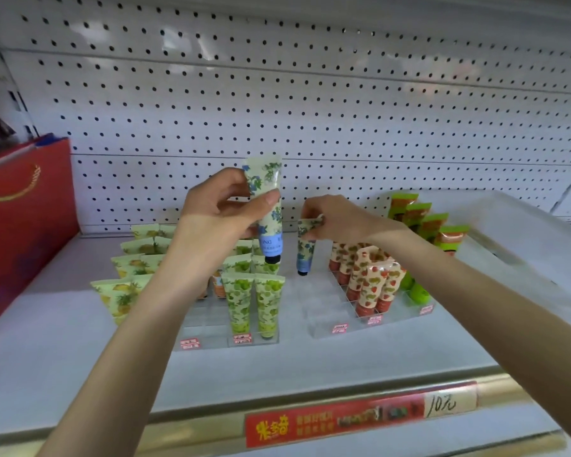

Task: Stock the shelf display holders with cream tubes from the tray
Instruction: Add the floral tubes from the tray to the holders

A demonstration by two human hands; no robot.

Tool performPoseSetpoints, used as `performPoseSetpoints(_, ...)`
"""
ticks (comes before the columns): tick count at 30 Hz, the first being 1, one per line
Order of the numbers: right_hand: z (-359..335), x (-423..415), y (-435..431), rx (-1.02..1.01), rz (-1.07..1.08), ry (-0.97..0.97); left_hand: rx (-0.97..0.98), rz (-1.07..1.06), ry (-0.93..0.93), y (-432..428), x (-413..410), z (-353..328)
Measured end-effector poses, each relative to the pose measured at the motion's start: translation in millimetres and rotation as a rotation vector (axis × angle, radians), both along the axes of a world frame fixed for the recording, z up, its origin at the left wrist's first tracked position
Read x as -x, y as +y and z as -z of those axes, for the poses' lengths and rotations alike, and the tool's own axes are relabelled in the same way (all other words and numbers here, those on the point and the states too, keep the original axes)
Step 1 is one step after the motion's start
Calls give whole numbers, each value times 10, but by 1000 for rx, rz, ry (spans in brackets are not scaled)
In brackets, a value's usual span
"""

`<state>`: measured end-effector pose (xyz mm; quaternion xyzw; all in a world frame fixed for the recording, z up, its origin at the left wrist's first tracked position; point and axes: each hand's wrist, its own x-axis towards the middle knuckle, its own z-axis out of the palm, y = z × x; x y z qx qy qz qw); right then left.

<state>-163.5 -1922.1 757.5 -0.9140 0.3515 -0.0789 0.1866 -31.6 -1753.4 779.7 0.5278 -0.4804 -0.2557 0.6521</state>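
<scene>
My left hand (pixel 211 219) grips a blue-flowered cream tube (pixel 268 206) upright, cap down, above the left clear display holder (pixel 211 338). My right hand (pixel 340 219) pinches the crimped top of a second blue-flowered tube (pixel 305 255), which hangs cap down over the empty left column of the right clear holder (pixel 323 318). The left holder carries yellow pineapple tubes (pixel 122 298) and green grape tubes (pixel 254 301). In the right holder stand strawberry tubes (pixel 370 278) and bright green tubes (pixel 422 222).
A red gift bag (pixel 23 219) stands on the shelf at the left. A white tray or box (pixel 528 239) sits at the right, blurred. White pegboard (pixel 310 110) backs the shelf. A red price strip (pixel 360 417) runs along the shelf's front edge.
</scene>
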Motion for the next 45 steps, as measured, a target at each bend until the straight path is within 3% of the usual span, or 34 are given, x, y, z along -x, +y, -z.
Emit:
performPoseSetpoints(31,144,-3,-122,15,-69,-4,-8,-29,23,52,86,132)
performPoseSetpoints(40,-235,252,52,-48,-98,-405,-39,-21,-55,20,160,143)
performPoseSetpoints(45,-589,408,485,-312,-213,-679,-45,-26,-170,-12,243,128)
